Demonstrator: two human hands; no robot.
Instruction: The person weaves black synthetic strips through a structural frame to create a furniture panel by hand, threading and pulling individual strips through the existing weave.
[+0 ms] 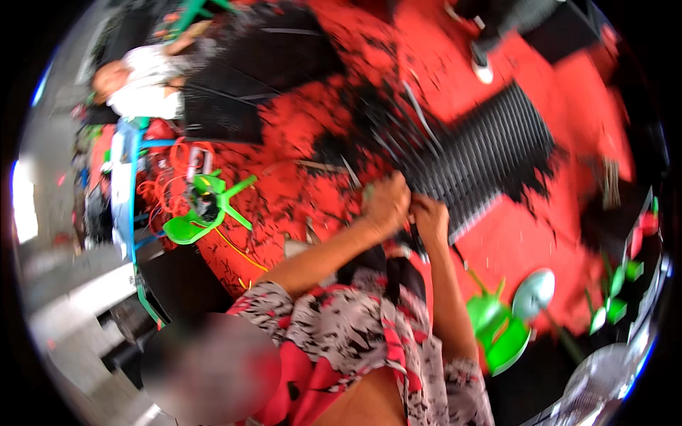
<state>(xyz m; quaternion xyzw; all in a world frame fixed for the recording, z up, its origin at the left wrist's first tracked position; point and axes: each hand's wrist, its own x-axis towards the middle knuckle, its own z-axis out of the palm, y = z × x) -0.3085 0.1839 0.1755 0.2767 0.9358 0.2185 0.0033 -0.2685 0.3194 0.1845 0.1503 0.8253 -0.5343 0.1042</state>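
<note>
My left hand (387, 204) and my right hand (430, 219) are close together in front of me, fingers bent and closed. A thin black strip (415, 233) seems to pass between them and hang below; motion blur hides its details. Just beyond my hands lies a ribbed black sheet (483, 153), made of long parallel bars, with ragged black fringe (529, 186) along its right edge. Loose black strips (383, 121) are heaped at its far left end.
Red floor (298, 202) is littered with black scraps. A green chair (195, 226) holding a dark bundle is at left, another green seat (501, 334) at right. Black sheets (249, 78) lie far left, beside another person (145, 82). Someone's shoe (482, 67) shows at the far right.
</note>
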